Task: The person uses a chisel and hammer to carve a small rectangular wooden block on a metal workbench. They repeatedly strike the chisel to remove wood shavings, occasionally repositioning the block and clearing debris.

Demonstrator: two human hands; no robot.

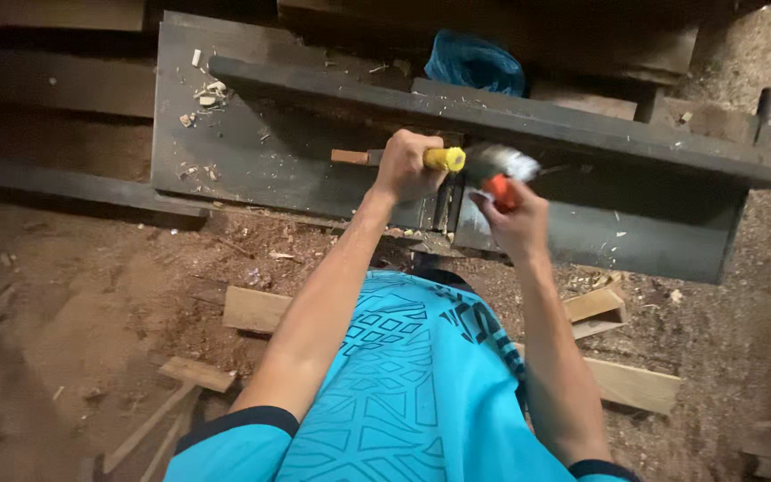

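Note:
My left hand (408, 165) is closed around a chisel with a yellow handle (445, 159), lying level across a dark grey wooden piece (252, 143). The chisel's metal shaft (354, 157) points left over that dark surface. My right hand (515, 219) grips a hammer with an orange-red handle (499, 189); its metal head (501, 163) is blurred and sits right next to the yellow handle's end. Both arms reach forward from a turquoise patterned shirt.
The dark wooden frame (582, 134) spans the view, with wood chips (203, 94) scattered on it. A blue plastic bag (475, 62) lies behind it. Pale wood offcuts (256, 308) (631, 384) and thin sticks (149, 424) lie on the sawdust-covered ground.

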